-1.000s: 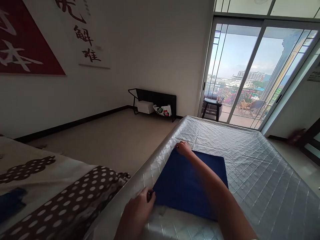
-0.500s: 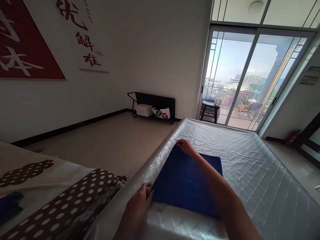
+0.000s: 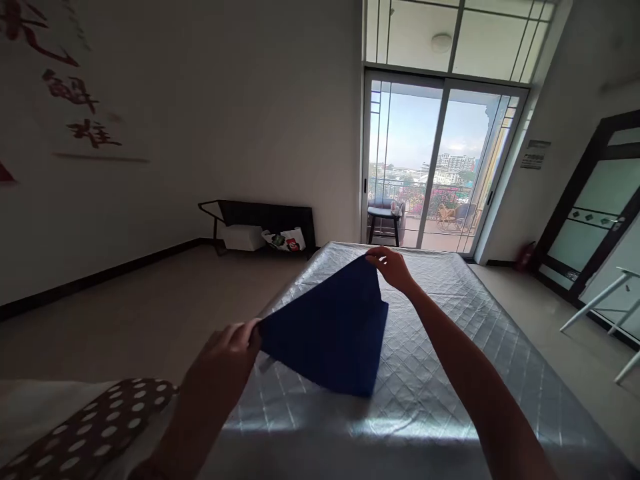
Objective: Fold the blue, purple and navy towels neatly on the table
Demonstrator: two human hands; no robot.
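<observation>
Where the blue cloth (image 3: pixel 330 327) is: over the quilted silver mattress (image 3: pixel 417 373), top edge drawn taut
Left hand (image 3: pixel 227 357): gripping its near corner
Right hand (image 3: pixel 393 268): pinching its far corner
Polka-dot bedding (image 3: pixel 107 417): beside the mattress, lower left
</observation>
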